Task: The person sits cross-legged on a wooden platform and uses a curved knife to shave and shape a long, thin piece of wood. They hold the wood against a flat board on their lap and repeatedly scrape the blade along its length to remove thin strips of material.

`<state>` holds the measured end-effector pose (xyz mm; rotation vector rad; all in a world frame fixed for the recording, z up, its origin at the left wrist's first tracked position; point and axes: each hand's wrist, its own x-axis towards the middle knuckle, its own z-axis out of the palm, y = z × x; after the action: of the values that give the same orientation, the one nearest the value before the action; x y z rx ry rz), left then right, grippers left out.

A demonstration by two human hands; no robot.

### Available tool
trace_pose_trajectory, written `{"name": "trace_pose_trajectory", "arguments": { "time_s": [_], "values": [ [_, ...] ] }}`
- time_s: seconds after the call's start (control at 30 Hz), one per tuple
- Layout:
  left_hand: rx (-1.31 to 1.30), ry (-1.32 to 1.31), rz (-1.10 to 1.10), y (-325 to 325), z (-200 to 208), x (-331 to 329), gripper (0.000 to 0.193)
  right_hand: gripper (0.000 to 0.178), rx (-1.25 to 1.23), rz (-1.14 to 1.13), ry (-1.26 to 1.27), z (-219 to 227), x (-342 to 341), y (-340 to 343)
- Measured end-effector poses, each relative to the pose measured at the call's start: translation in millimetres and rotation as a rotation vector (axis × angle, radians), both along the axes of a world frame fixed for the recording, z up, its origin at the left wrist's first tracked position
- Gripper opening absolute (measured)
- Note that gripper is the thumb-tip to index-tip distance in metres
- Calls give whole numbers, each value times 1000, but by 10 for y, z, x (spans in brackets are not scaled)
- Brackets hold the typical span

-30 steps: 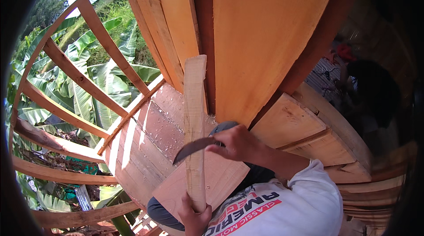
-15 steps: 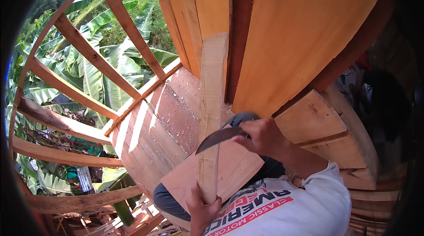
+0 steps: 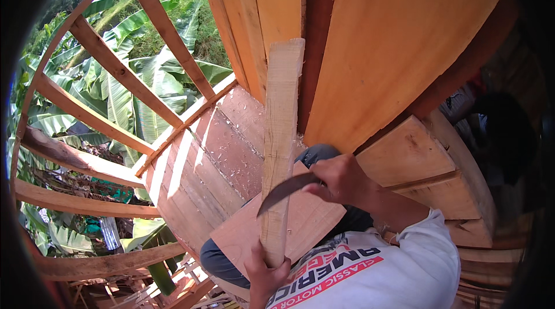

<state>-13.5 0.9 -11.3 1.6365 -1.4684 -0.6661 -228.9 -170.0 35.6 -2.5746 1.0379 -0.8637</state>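
Note:
A long pale wooden batten [image 3: 281, 112] slants upward from my lap, its near end gripped by my left hand [image 3: 266, 267]. My right hand [image 3: 341, 179] is wrapped round the handle of a knife with a broad, curved dark blade [image 3: 289, 190]; the handle itself is mostly hidden by the fingers. The blade lies across the lower part of the batten, its tip reaching past the left edge. Whether the edge bites into the wood I cannot tell. Under the batten a flat reddish board [image 3: 315, 216] rests across my legs.
Wood shavings are scattered over the plank floor [image 3: 222, 153]. On the left runs a slatted wooden railing [image 3: 115, 72] with banana plants beyond. A tall plank wall [image 3: 393, 43] rises ahead, and a wooden step-like structure [image 3: 413, 156] stands at right. A dim, dark shape is at far right.
The knife blade has tilted, its tip now pointing lower and nearer to me. The batten's far end has shifted slightly right and up. My left hand keeps its hold.

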Motion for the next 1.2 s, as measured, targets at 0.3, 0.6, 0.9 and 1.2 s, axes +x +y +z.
{"name": "trace_pose_trajectory", "arguments": {
  "time_s": [0.3, 0.6, 0.9, 1.2],
  "values": [
    [78, 30, 14, 5, 73, -45, 66, 46, 283, -253, -147, 56, -165, -259],
    [29, 1, 15, 29, 105, -78, 64, 47, 98, -71, -137, -41, -83, -85],
    [-39, 12, 26, 44, 59, -72, 62, 49, -52, 48, -50, -59, -48, -58],
    [-39, -40, 1, 90, 27, -50, 63, 37, -137, 246, -5, -160, -65, -50]
  ]
}}
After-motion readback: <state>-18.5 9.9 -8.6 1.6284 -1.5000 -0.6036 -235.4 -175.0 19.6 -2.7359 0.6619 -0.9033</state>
